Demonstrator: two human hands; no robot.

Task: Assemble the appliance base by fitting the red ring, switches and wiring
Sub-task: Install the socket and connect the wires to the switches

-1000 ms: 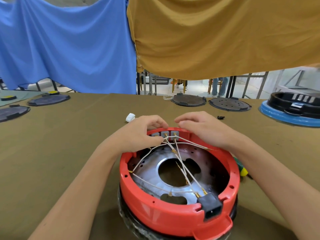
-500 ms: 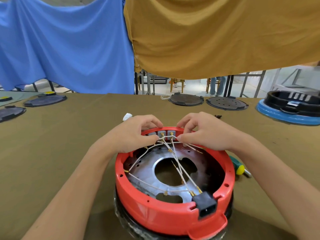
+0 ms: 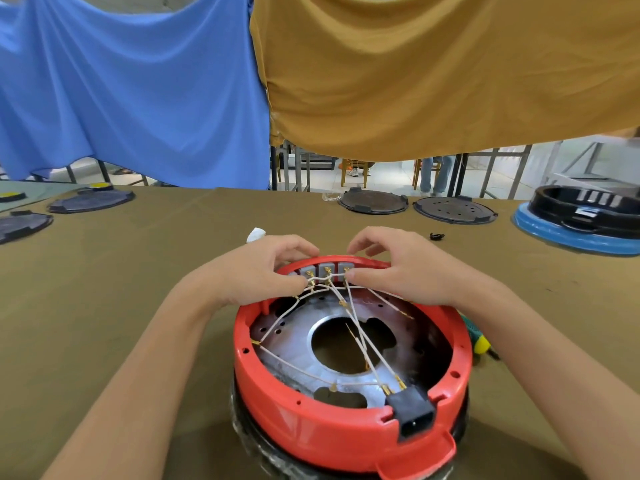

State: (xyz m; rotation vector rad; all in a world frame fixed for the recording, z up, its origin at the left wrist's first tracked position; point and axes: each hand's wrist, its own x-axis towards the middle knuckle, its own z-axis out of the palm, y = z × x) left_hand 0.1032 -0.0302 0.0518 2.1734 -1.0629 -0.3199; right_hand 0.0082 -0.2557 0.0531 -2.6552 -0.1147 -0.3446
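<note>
Ring [image 3: 311,429] on counter [image 3: 104,306], switches [image 3: 327,270] at its 12, socket [image 3: 414,415] at 5, screwdriver [image 3: 479,342] at 3.

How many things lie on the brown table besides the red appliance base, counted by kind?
Flat dark round lids: 5
Black base on a blue ring: 1
Small white lump: 1
Small black clip: 1
Green and yellow screwdriver: 1
Total: 9

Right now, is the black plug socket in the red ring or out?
In. The black plug socket sits in a notch of the red plastic ring.
</note>
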